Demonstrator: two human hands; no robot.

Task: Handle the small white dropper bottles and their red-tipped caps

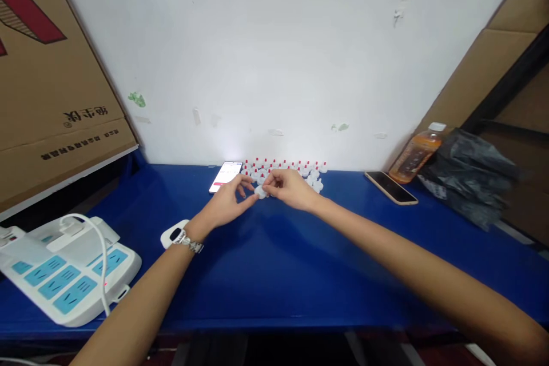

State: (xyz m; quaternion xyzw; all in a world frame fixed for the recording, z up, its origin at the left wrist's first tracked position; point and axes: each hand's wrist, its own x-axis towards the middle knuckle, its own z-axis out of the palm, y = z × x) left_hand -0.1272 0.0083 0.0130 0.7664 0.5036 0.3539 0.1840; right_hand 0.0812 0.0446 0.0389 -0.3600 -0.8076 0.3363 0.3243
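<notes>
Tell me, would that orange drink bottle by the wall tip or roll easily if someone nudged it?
The bottle leans tilted against the cardboard, so a nudge could probably topple it. Its round body would likely roll. It looks mostly full, so fairly heavy.

Showing a smooth, faintly glossy blue tabletop (274,263); looking like matt white plastic, the small cap (260,192) pinched at twelve o'clock; gleaming as metal, the watch band (191,244); glinting glossy at two o'clock, a phone screen (391,187); crinkling shiny, black plastic bag (467,177); sitting matt, brown cardboard (47,86).
</notes>
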